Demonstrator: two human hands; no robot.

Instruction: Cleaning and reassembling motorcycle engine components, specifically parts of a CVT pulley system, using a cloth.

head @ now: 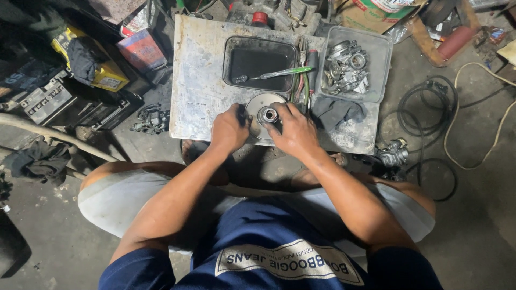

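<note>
A round metal disc part (258, 104) with a raised hub and bearing in its middle (269, 114) lies on a dirty grey board (200, 80) on the floor. My left hand (228, 129) grips the disc's left rim. Over the right side, my right hand (294, 130) has its fingers closed around the central hub. Behind the disc stands a dark tray of black liquid (260, 60) with a green-handled tool (282, 72) laid across it.
A clear plastic tub (376, 59) holds a carburettor and small metal parts. A grey rag (336, 111) lies beside it. Black cables (430, 107) coil on the floor at right, near another metal part (395, 153). Batteries and boxes (102, 70) crowd the left.
</note>
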